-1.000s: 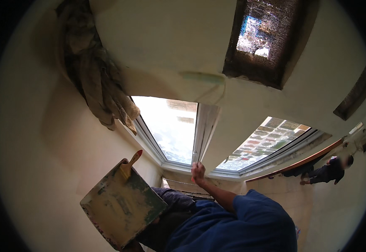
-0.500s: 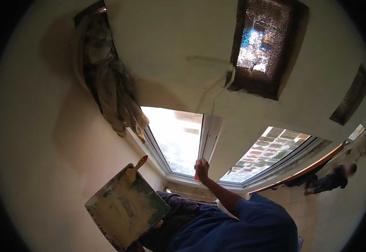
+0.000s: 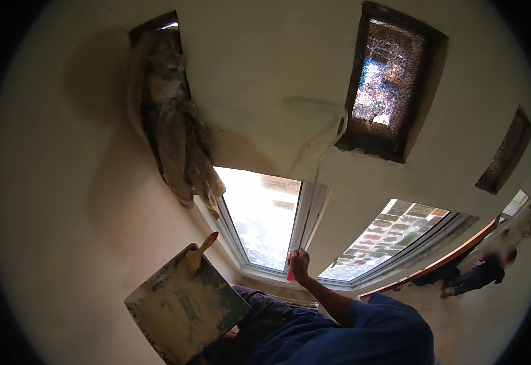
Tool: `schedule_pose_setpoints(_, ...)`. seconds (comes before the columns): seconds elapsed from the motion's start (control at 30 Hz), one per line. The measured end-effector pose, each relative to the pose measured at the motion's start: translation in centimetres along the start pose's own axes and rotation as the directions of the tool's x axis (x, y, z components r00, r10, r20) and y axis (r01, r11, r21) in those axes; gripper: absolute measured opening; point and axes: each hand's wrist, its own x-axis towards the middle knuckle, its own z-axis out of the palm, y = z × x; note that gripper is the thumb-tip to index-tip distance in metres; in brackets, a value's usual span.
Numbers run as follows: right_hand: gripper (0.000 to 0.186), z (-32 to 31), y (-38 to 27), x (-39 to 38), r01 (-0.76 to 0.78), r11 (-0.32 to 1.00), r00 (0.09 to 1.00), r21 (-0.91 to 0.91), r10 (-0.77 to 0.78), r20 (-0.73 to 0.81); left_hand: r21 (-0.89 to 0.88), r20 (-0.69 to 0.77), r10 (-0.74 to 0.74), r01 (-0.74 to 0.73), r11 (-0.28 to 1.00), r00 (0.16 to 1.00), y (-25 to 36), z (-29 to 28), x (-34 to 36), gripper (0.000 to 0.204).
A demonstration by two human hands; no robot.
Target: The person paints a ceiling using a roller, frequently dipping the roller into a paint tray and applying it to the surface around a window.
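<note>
My right hand (image 3: 299, 263) is closed around the red-ended handle of a long paint roller (image 3: 312, 104). The roller's pale sleeve lies up against the cream wall, left of a framed grille opening, with its shadow just below. At lower left, my left hand (image 3: 232, 333) grips the edge of a square, paint-smeared tray (image 3: 177, 316); only some fingers show, the rest are hidden behind it. A paintbrush (image 3: 197, 252) with a red-tipped handle lies at the tray's upper corner, bristles on the coated surface.
A brown cloth (image 3: 183, 140) hangs out of a narrow opening at upper left. Below the roller are two bright windows (image 3: 259, 213). The grille opening (image 3: 393, 85) has a dark frame. Another person (image 3: 481, 274) in dark clothes is at far right.
The whole view has shifted, so wall and windows sit lower in the picture. My right hand still holds the roller, the left still holds the tray. The roller's place on the wall has hardly changed.
</note>
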Motion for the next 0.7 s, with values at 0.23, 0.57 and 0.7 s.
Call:
schedule_pose_setpoints(0.23,0.025,-2.2,-10.5,-1.2,0.482,0.876,0.868,-0.003,-0.478,-0.133,0.099,0.069,0.073,-0.080,0.992,0.995,-1.4,0.8,1.7,0.065)
schedule_pose_setpoints(0.57,0.027,-2.0,-9.1,-4.0,0.374,0.924,0.919,-0.079,-0.381,-0.104,-0.410,0.117,-0.353,0.369,0.834,0.928,-0.9,3.0,7.6,0.059)
schedule_pose_setpoints(0.7,0.027,-1.2,-11.7,-4.8,0.337,0.941,0.941,0.027,-0.337,-0.001,0.017,0.188,-0.096,0.094,0.995,0.978,-2.2,4.7,7.0,0.060)
